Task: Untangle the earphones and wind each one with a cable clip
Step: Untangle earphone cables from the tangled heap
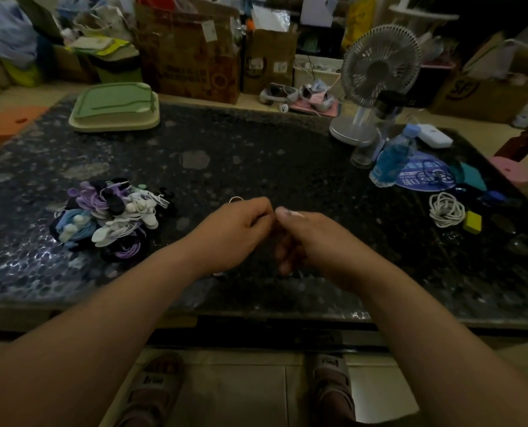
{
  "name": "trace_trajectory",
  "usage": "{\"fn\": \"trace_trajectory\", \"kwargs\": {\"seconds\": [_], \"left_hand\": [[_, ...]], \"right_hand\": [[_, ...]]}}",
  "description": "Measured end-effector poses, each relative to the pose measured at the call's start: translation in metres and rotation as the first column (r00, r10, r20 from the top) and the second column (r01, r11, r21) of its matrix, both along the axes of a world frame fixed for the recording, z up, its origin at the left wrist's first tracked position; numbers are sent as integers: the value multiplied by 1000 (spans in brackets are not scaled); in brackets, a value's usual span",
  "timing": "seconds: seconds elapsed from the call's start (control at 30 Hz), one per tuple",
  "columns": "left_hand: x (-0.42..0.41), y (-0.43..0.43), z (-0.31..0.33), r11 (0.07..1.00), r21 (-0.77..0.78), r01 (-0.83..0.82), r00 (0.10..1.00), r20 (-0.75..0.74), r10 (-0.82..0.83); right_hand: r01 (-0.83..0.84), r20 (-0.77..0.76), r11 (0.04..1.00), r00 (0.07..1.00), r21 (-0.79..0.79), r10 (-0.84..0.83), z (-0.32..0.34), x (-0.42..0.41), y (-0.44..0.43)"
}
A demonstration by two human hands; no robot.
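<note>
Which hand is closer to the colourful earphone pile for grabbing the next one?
Probably left. The left hand sits on the same side as the earphone pile; the right hand would have to cross over it. Both hands are curled, close together.

Dark speckled stone table [256, 143].
- Far left: green-lidded tray [114, 107].
- Far right: white desk fan [379, 66]; clear bottle with black cap [365, 151]; blue water bottle [395, 155]; white box-shaped device [435, 135]; yellow block [472, 222].

Beyond the table: brown paper bag [191, 57], cardboard box [478, 94].

Beside the table: orange stool [13, 120] at left, pink stool [510, 169] at right.
</note>
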State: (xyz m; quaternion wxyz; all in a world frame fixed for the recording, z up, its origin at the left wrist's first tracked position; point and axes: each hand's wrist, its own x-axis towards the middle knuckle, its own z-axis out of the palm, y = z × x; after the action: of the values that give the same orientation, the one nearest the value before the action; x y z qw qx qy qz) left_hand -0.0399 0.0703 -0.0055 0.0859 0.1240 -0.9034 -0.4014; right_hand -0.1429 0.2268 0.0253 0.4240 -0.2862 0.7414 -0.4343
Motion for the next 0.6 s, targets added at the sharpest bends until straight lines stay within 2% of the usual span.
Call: {"fn": "trace_trajectory", "kwargs": {"seconds": [0.1,0.17,0.2,0.27,0.33,0.4,0.43,0.47,0.5,0.57,0.6], "left_hand": [[0,-3,0,1000,15,-14,1000,18,14],[0,-1,2,996,91,-9,1000,15,7],[0,-1,2,989,147,-8,1000,12,6],[2,-1,3,973,229,-1,999,32,-6],[5,-6,1,966,260,14,995,90,-38],[7,-10,-1,959,284,11,992,118,-46],[8,-11,-1,952,306,-2,995,97,-29],[9,-12,0,943,331,-19,998,62,-2],[10,-14,2,935,353,-33,999,22,27],[10,-18,8,931,361,-56,998,-20,68],[10,-21,10,927,371,-57,997,-28,72]], "right_hand": [[102,-82,994,991,-37,-104,-5,-3,1],[239,-105,966,963,-102,-250,-6,-6,-1],[310,-62,936,944,-167,-323,-7,-8,-2],[451,218,830,891,-329,-398,-5,-11,-7],[614,569,679,749,-403,-339,4,-19,-6],[731,772,576,584,-366,-250,13,-27,-1],[740,796,595,546,-313,-261,14,-31,1],[707,770,658,563,-261,-299,14,-31,1],[634,683,741,643,-220,-347,11,-32,1],[451,389,878,847,-160,-364,2,-30,-1],[335,171,934,935,-126,-312,0,-30,-1]]}}
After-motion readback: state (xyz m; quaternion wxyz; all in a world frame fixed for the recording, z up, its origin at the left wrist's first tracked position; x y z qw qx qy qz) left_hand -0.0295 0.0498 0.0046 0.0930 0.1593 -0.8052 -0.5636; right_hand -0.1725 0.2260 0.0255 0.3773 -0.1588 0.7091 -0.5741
